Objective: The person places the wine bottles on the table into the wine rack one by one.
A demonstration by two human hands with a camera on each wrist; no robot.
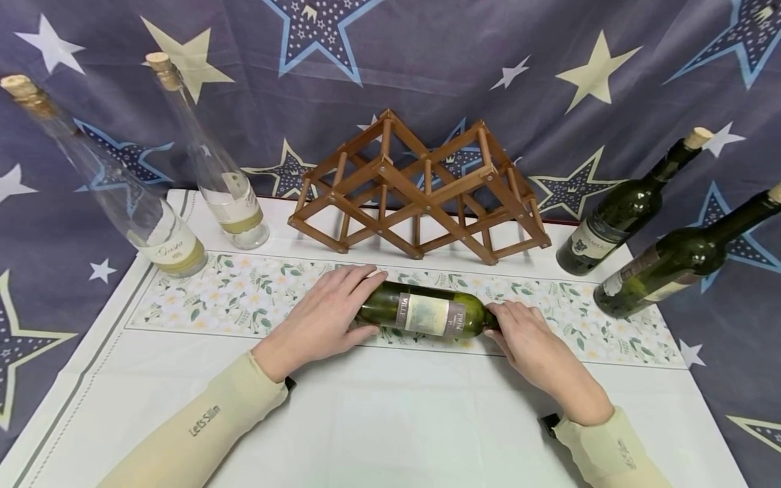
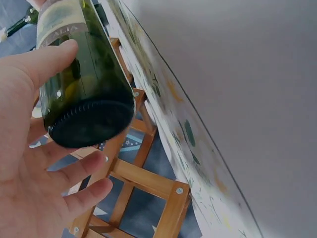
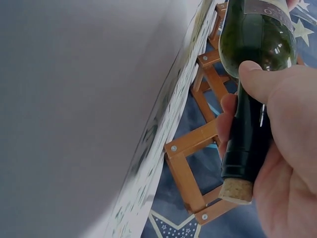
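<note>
A green wine bottle (image 1: pixel 427 310) lies on its side over the floral strip, its label facing up toward the head camera. My left hand (image 1: pixel 332 312) holds the bottle's base end, thumb on the near side and some fingers behind; in the left wrist view the dark round bottom (image 2: pixel 91 124) faces the camera. Around the neck, my right hand (image 1: pixel 527 339) grips with the thumb at the shoulder. A cork (image 3: pixel 236 191) plugs the mouth in the right wrist view. Just behind the bottle stands a brown wooden folding wine rack (image 1: pixel 421 200) with diamond-shaped openings.
Two clear corked bottles, one farther left (image 1: pixel 165 237) and one nearer the rack (image 1: pixel 234 210), stand at the left. At the right stand two dark green corked bottles, an inner one (image 1: pixel 616 213) and an outer one (image 1: pixel 671 261). A star-patterned cloth (image 1: pixel 451 41) hangs behind the white table (image 1: pixel 390 413).
</note>
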